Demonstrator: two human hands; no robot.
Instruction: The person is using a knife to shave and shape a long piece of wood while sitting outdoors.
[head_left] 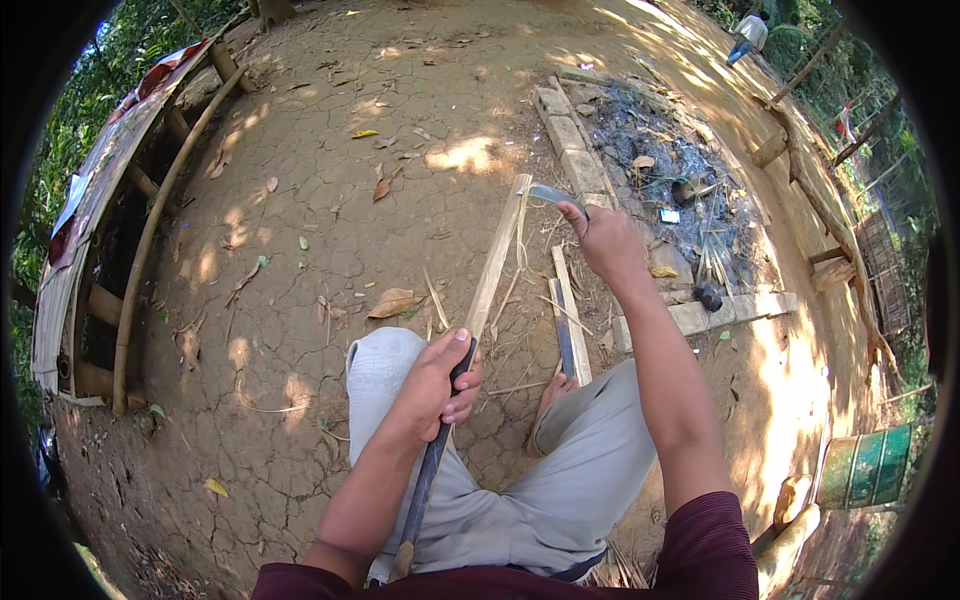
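Observation:
My left hand point(437, 385) is closed round the middle of a long wooden strip point(495, 270). The strip slants up and away from my lap, pale at its far part and dark-skinned below my hand. Ahead and to the right, my right hand point(607, 245) grips a knife with a curved blade point(548, 193); its handle is hidden in my fist, thumb up. The blade touches the strip near its far tip. A thin curled shaving point(521, 232) hangs beside that tip. More strips point(572, 315), pale and dark, lie on the ground by my foot.
A brick-edged fire pit point(660, 180) with ash and charred bits lies ahead right. Left stands a low bamboo platform point(150, 230). A green drum point(865, 468) is at the right, beside a log. Dry leaves point(395, 303) dot the cracked earth. A person point(748, 38) is far off.

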